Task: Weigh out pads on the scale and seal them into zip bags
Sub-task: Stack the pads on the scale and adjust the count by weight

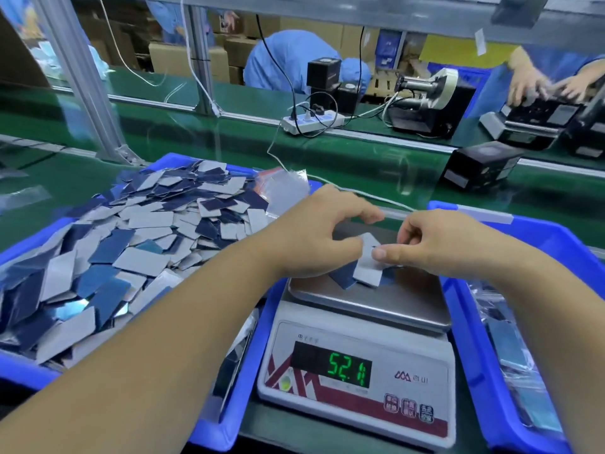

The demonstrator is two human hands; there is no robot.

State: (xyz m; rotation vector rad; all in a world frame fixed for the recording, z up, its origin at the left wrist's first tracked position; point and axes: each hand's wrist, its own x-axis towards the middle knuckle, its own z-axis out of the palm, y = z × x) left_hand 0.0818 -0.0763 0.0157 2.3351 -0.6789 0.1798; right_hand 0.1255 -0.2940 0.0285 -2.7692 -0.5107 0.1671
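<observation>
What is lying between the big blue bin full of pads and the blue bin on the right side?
The scale stands between the bin of pads and the right bin, with a few pads on its pan, in the head view.

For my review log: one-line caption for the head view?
Both hands, left hand and right hand, handle pads on the scale reading 52.1.

Green bench (343, 165) carries two blue bins (29, 368) and a scale (357, 365)
</observation>
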